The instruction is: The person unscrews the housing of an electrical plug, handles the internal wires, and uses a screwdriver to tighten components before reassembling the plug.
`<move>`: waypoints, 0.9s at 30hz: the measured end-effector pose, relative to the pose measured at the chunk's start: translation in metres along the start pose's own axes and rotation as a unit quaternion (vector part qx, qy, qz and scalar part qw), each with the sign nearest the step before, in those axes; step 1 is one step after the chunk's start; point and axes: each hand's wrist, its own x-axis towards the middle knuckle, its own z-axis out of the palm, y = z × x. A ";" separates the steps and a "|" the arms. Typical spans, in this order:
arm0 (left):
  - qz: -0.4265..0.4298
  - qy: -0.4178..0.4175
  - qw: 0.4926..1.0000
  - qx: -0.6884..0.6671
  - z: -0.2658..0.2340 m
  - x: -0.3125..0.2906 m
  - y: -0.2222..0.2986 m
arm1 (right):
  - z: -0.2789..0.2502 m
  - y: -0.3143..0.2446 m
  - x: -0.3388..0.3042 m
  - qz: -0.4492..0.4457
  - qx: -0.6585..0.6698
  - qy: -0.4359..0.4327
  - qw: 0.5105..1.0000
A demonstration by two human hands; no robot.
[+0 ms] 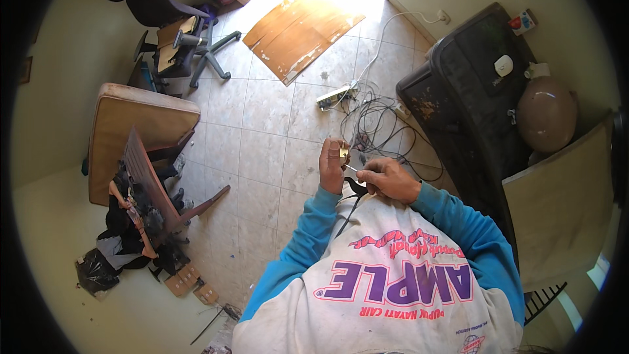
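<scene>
My left hand (332,165) is raised in front of my chest, its fingers closed on a small yellow piece (344,153). Across from it, my right hand (388,180) grips a thin tool with a metal shaft (352,168), like a screwdriver. The shaft points at the yellow piece; I cannot tell whether it touches. Most of the tool is hidden in my right fingers. A black curved thing (355,187) with a dark cord (347,215) is just below, between my hands and against my shirt.
Tangled black cables (377,124) lie on the tiled floor ahead, beside a power strip (335,98). A worn wooden board (298,36) is near the bright doorway. An office chair (190,39), a cushion (141,115) and an upturned wooden frame (154,177) stand left; a large dark case (458,85) stands right.
</scene>
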 end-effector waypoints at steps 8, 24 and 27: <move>0.092 -0.045 0.994 -0.024 -0.016 0.006 0.007 | 0.006 -0.001 0.009 0.099 0.267 -0.095 0.954; 0.102 -0.254 0.960 -0.061 -0.045 0.042 0.026 | 0.067 0.029 0.020 -0.011 0.503 -0.087 0.860; 0.128 -0.288 0.945 -0.089 -0.047 0.044 0.038 | 0.084 0.027 0.016 -0.050 0.532 -0.094 0.840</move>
